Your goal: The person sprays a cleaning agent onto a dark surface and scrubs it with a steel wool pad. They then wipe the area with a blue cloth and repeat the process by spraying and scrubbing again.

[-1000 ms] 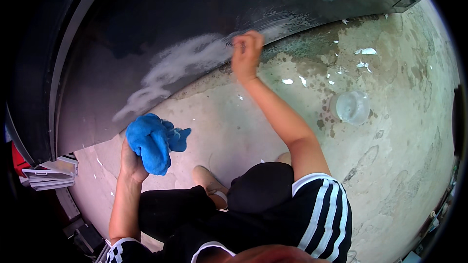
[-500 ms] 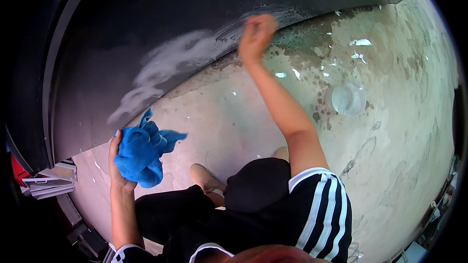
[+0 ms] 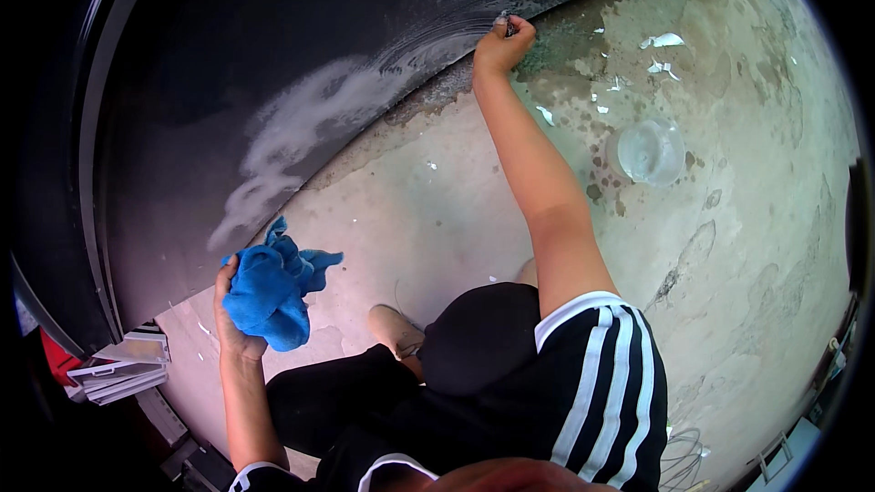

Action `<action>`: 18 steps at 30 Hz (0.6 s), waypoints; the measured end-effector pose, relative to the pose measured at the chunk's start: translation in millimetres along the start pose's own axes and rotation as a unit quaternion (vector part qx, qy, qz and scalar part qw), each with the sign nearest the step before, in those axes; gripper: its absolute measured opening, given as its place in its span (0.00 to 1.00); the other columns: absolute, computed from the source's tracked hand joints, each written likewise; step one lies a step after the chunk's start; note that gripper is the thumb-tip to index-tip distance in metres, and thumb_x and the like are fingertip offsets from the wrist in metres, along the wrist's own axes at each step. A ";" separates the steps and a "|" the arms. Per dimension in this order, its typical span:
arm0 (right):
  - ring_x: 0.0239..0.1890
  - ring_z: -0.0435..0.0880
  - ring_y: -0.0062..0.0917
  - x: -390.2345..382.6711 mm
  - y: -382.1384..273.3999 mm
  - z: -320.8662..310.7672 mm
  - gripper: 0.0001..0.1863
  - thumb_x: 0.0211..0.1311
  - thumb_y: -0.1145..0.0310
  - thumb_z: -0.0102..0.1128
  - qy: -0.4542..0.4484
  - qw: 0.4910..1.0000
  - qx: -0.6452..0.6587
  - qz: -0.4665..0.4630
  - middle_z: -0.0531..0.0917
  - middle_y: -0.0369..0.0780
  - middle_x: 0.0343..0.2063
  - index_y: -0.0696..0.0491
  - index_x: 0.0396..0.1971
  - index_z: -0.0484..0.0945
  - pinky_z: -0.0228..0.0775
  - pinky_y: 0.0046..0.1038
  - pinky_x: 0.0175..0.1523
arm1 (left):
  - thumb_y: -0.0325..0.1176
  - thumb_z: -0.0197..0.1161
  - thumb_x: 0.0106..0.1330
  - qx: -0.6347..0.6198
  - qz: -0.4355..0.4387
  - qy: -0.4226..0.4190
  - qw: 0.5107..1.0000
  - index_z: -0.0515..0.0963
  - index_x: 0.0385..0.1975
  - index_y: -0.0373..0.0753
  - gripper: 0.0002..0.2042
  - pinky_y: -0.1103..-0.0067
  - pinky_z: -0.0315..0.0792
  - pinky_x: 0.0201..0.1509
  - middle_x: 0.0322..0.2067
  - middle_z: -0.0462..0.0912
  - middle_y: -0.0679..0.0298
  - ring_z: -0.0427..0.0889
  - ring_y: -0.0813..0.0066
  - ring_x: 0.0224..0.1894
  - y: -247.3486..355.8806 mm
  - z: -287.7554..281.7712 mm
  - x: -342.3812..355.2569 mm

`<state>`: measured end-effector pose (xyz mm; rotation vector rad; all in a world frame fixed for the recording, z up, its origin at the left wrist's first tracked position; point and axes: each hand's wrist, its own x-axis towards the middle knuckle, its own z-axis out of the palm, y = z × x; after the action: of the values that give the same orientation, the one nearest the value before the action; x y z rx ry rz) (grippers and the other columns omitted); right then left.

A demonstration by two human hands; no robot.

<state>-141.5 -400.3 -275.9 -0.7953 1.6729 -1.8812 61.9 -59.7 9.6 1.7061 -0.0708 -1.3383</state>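
My left hand (image 3: 235,326) is wrapped round a crumpled blue cloth (image 3: 278,292), low at the left, in front of a large dark panel (image 3: 219,55). My right hand (image 3: 499,51) reaches to the panel's lower edge, fingers closed on a small grey crumpled pad (image 3: 505,25), too small to make out clearly. A whitish streaky film (image 3: 301,123) runs along that part of the panel. A clear plastic container with liquid (image 3: 643,153) stands on the stained floor to the right of my arm.
White scraps (image 3: 663,41) and damp spots lie on the concrete floor (image 3: 729,264). Flat pale items (image 3: 123,374) and a red object (image 3: 56,357) are stacked at the lower left. Coiled cable (image 3: 684,456) lies at the lower right, near clutter along the right edge.
My right hand has moved up and rightward along the panel's lower edge. My left hand and the cloth have shifted slightly down and left. The view has shifted a little.
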 end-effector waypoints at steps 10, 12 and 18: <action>0.45 0.75 0.39 17.4 -1.3 -2.8 0.08 0.55 0.81 0.62 0.025 0.995 0.055 0.075 0.75 0.43 0.37 0.54 0.32 0.73 0.67 0.37 0.52 | 0.56 0.54 0.68 -0.004 -0.017 -0.015 1.000 0.77 0.49 0.34 0.28 0.59 0.81 0.47 0.43 0.83 0.53 0.84 0.56 0.43 -3.0 -1.0 8.3; 0.44 0.76 0.36 10.7 -0.1 -2.3 0.08 0.55 0.80 0.64 0.000 1.000 0.017 -0.023 0.77 0.42 0.36 0.54 0.32 0.76 0.68 0.35 0.50 | 0.56 0.54 0.68 0.002 -0.015 -0.015 1.000 0.77 0.49 0.35 0.27 0.60 0.81 0.47 0.43 0.83 0.53 0.83 0.56 0.43 -3.9 0.9 9.2; 0.42 0.77 0.37 -2.9 -18.8 -6.9 0.06 0.54 0.80 0.65 -0.062 0.985 0.060 -0.146 0.78 0.41 0.35 0.53 0.29 0.78 0.69 0.35 0.48 | 0.56 0.53 0.68 -0.005 -0.026 -0.017 1.000 0.76 0.50 0.35 0.27 0.60 0.80 0.47 0.44 0.83 0.53 0.83 0.56 0.43 -4.7 -6.8 18.9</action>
<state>-144.1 -391.0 -258.0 -1.1337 1.4144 -2.0564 72.6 -63.2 -7.6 1.6867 -0.0395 -1.4039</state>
